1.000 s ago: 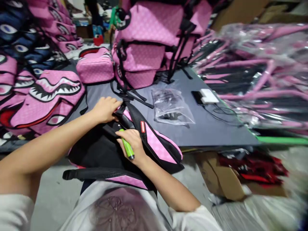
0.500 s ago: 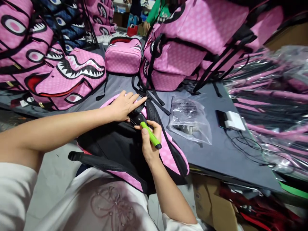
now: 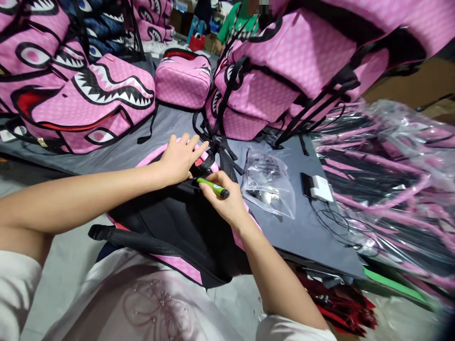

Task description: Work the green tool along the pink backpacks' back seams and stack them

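Pink-and-black backpack (image 3: 177, 222) lies back-panel up at the near edge of the dark grey table (image 3: 313, 227), partly overhanging toward the person; panel is matte black padded fabric, trim is pink with a fine woven check, one padded black strap (image 3: 131, 239) runs across the near side. Left hand (image 3: 179, 158) rests flat on the top end of the backpack, fingers together and extended, pressing the fabric, not clamped on anything. Right hand (image 3: 225, 201) is closed around a green lighter (image 3: 212, 187): slim cylindrical plastic body, glossy lime green, dark cap at the outer end. Lighter long axis runs roughly left-right, slightly down to the right; the left tip points at the backpack top seam just beside the left hand's fingers, whether it touches the fabric can't be told. Right of the hands, a crinkled clear plastic bag (image 3: 268, 182) with small dark parts inside, then a white charger block (image 3: 322, 188) on a black device with thin black cable. Behind: stacked pink backpacks (image 3: 284, 71) with black webbing straps, and shark-mouth print backpacks (image 3: 88, 104) at left. Film-wrapped pink-and-black stock (image 3: 391, 175) piled at right.
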Demonstrator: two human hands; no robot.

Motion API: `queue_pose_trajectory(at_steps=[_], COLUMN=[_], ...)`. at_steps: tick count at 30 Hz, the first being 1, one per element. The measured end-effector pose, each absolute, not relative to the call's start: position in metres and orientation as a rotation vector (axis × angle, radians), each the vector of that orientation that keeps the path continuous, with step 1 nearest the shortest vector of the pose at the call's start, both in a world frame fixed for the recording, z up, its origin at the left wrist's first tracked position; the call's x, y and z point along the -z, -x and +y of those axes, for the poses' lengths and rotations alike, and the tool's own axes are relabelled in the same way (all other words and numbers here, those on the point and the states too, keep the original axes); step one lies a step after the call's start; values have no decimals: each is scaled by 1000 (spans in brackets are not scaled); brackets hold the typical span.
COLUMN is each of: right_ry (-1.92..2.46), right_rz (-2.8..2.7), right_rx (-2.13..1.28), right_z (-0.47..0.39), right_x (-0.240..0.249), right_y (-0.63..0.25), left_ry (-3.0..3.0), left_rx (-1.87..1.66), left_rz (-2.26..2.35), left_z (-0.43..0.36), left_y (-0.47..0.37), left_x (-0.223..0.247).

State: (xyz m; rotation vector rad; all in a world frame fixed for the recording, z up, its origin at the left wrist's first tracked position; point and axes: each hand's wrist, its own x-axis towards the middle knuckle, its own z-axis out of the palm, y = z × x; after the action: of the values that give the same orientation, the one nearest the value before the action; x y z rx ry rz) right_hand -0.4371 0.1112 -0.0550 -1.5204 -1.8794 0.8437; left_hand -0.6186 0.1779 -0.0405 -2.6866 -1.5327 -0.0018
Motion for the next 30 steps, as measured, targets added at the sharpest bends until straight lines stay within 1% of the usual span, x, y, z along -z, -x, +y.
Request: queue_pose_trajectory(at_steps=[5, 9, 13, 19, 30], right_ry=[1448, 1387, 1261, 1211, 1333], right_rz=[-2201, -2360, -2397, -2453, -2505], right_rx=[-926, -860, -774, -763, -762], right_z=[123, 129, 130, 132, 132], right_x=[39, 33, 37, 36, 31], right_y=[428, 429, 436, 438, 444], left_ry=[2686, 2682, 2685, 2687, 2701], left_rx=[-3, 33, 54, 59, 105], left_rz=[-1556, -1562, -1569, -1570, -1590], left_z=[177, 180, 182, 186, 185], left_y=[620, 620, 621, 621, 621], left_x=[39, 45, 51, 56, 56])
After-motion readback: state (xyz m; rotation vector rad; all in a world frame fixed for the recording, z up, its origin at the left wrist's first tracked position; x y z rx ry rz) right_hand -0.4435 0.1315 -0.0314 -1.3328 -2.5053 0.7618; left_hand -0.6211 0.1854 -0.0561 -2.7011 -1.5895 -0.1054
